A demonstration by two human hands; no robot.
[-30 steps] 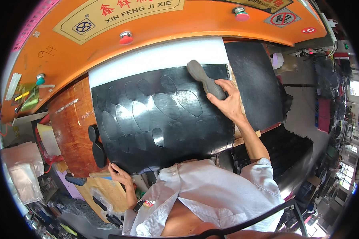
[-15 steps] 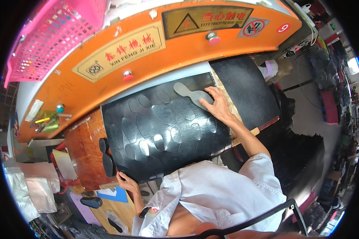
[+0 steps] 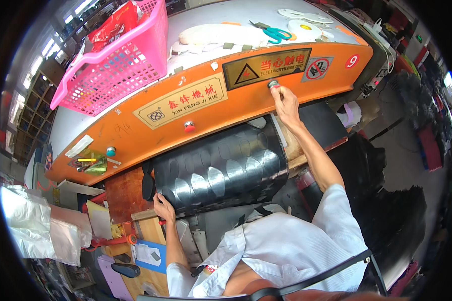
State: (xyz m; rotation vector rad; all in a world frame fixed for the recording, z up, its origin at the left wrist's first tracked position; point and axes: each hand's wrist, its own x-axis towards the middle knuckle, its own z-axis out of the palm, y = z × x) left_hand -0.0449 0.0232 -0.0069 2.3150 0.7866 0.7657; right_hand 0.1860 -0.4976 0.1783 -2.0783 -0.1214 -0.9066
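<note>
At the front panel of an orange press [image 3: 241,93], my right hand [image 3: 286,104] is closed round a push button [image 3: 273,84]. My left hand [image 3: 164,206] grips the near left corner of a shiny black sheet [image 3: 226,183], its fingers partly hidden. Sole-shaped outlines are marked all over the sheet, which lies partly under the press and sags at its near edge. Just under the press edge, part of a grey sole-shaped piece [image 3: 258,122] shows on the sheet; the remainder is hidden. Black sole-shaped pieces [image 3: 148,185] rest beside my left hand.
On the press top stand a pink basket [image 3: 120,65] with a red packet, teal-handled scissors [image 3: 277,34] and white pieces. A red button [image 3: 189,126] and a green button [image 3: 111,151] stick out of the panel. Black sheets [image 3: 386,215] are heaped at right; plastic bags [image 3: 30,220] hang at left.
My right hand has left the grey sole-shaped piece and moved up to the push button. The piece and sheet now sit farther under the press. My left hand stays at the sheet's corner.
</note>
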